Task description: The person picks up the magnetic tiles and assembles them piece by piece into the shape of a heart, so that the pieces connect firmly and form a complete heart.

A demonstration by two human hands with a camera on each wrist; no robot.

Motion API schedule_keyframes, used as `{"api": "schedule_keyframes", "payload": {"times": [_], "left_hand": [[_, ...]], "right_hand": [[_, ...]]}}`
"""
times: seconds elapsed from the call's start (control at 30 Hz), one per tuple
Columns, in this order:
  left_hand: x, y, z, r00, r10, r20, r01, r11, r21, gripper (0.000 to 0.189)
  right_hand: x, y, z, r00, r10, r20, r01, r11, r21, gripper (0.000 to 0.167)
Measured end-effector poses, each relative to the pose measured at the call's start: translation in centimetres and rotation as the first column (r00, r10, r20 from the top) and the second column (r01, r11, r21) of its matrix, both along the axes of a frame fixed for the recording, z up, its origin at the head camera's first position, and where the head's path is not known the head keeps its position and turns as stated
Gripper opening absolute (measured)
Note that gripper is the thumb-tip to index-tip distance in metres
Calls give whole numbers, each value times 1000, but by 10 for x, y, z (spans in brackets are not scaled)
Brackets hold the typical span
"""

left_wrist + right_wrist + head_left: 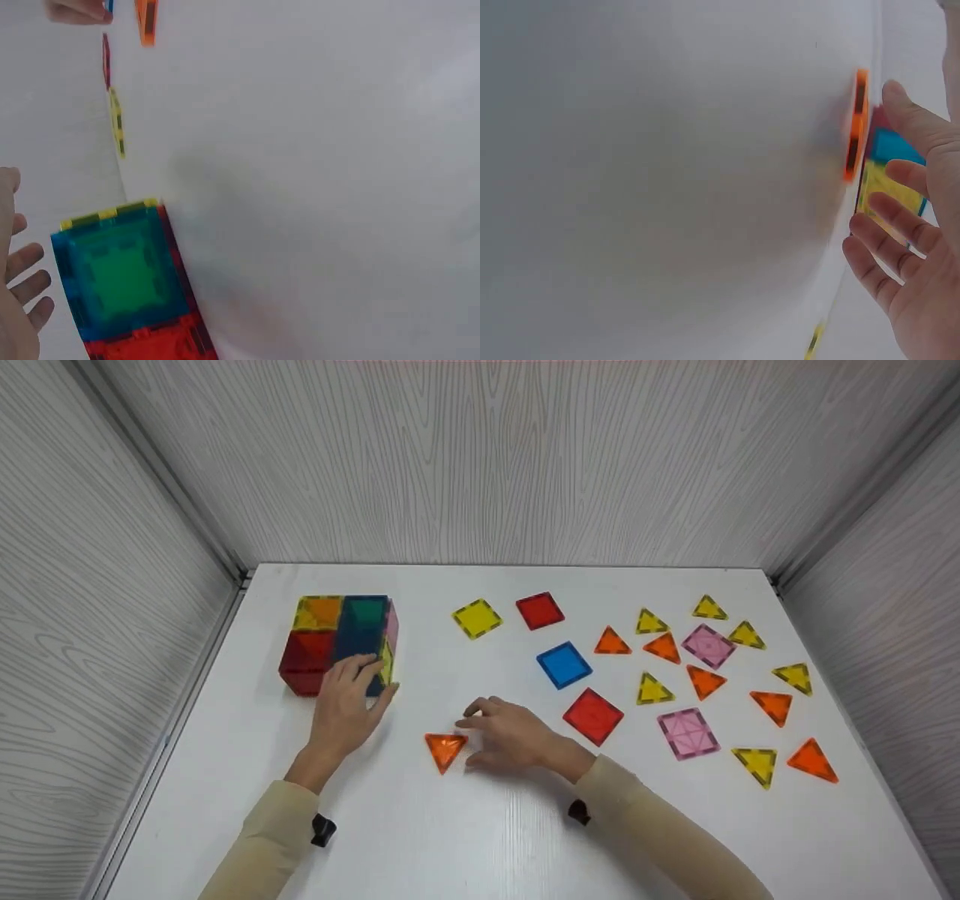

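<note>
At the left of the head view stands a box built of translucent magnetic tiles (307,660), with red, yellow and blue faces on top. My left hand (345,705) is at its near right corner, fingers over the blue top and thumb beside the right side. In the left wrist view the box (124,274) shows blue-green and red faces, and the fingers are spread. My right hand (514,735) hovers just right of an orange triangle tile (445,751), its fingers loosely bent with nothing between them. The right wrist view shows this triangle (856,124) edge-on beside the relaxed fingers (889,225).
Right of the hands lie loose square tiles: yellow (477,619), blue (564,665), two red (593,716) and two pink (688,733). Several orange (772,707) and yellow triangles (756,765) are scattered farther right. Wood-grain panels (495,465) enclose the white table (480,840) on three sides.
</note>
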State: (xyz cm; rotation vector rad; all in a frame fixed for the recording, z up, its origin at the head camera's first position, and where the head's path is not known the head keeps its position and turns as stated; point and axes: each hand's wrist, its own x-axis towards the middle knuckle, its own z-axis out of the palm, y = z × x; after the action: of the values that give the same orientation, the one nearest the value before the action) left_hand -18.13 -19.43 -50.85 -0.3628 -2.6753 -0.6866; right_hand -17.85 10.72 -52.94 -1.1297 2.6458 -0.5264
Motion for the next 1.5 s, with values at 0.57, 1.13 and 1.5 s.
{"api": "schedule_keyframes", "payload": {"times": [0.57,1.13,1.5], "left_hand": [[43,47,-28,880,-376,289,402,915,-33,58],[40,41,-39,824,-403,399,459,887,-53,54],[31,52,-38,854,-402,331,441,896,-48,36]], "right_hand": [[-12,201,-1,863,-501,-58,491,861,-136,56],[-19,257,-12,805,-593,-26,593,805,-9,64],[-28,247,-4,807,-589,45,589,808,16,61]]}}
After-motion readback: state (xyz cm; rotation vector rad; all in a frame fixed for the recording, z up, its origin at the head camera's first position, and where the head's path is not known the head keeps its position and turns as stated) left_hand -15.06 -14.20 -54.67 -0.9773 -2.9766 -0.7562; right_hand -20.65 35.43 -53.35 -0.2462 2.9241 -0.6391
